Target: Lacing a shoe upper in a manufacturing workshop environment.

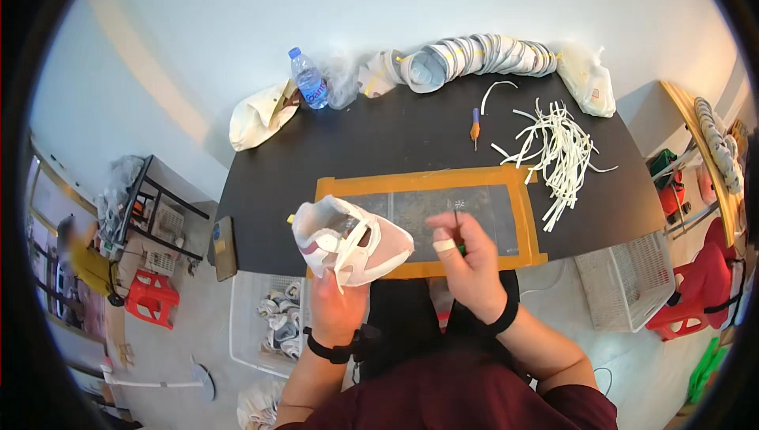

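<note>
Left grip (340,310) clamps pink-and-white fabric shoe upper (387,250); right grip (473,268) beside it pinches dark-shafted tool (456,220) (loosening could cause slippage).

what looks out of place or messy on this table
Mainly the white strips: they lie in a loose tangle on the right of the table, while one curved strip lies apart, nearer the stacked shoe uppers. I see no spill, and the pinkish shoe upper in the left hand shows no obvious damage.
</note>
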A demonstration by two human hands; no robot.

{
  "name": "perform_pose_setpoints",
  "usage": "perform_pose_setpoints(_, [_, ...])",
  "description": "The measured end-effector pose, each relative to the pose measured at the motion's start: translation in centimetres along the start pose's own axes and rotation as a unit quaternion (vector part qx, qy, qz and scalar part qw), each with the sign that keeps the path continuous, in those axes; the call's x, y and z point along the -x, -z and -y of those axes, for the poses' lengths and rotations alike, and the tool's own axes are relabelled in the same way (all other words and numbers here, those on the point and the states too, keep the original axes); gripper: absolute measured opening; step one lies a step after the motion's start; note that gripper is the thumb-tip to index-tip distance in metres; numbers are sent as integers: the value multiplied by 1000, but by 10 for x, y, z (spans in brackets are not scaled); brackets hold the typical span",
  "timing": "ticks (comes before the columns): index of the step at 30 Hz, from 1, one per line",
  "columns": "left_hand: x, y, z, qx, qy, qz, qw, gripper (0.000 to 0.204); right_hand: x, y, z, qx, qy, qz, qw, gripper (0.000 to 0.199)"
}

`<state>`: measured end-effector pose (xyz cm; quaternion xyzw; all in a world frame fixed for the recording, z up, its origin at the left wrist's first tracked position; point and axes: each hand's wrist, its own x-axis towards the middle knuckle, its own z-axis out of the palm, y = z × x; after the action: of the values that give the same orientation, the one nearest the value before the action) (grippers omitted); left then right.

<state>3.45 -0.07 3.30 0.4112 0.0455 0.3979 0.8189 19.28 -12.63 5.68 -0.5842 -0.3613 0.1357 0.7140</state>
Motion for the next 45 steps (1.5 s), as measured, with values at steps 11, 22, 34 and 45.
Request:
perform_pose_setpoints(11, [-3, -3, -3, 44, 74, 61, 994, 57, -25, -9, 24, 198, 165, 210, 943, 33])
perform_pose_setpoints(22, [4, 1, 5, 76, 112, 22, 991, 56, -22, -13, 20, 213, 146, 213, 942, 24])
perform_pose_setpoints(34, [3, 12, 20, 130, 211, 9, 969, 58, -30, 25, 4, -19, -114, 189, 975, 24])
perform_pose_setpoints(45, [-22, 5, 36, 139, 259, 14, 956, 61, -24, 17, -20, 174, 12, 201, 964, 17])
